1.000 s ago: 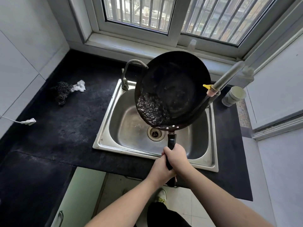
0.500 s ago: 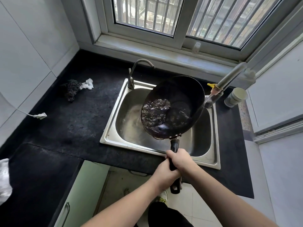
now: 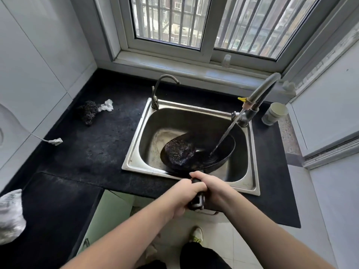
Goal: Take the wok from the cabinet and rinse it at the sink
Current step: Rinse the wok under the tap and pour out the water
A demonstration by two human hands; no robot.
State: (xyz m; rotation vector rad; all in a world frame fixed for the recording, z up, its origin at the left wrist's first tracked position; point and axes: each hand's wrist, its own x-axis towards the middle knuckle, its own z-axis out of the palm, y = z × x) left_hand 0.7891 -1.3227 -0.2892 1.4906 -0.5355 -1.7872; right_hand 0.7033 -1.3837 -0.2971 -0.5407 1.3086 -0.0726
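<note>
The black wok lies low inside the steel sink, tipped toward the left, with water pooled and rippling on its left side. A thin stream of water runs from the right faucet into the wok's bowl. My left hand and my right hand both grip the wok's black handle over the sink's front edge.
A second curved tap stands at the sink's back left. A dark scrubber with a white scrap lies on the black counter. A white cup sits at the right, a plastic bag at the left edge.
The wok came down from a steep tilt above the sink to a low, flatter pose inside the basin. The water in it shifted, and both hands dropped with the handle.
</note>
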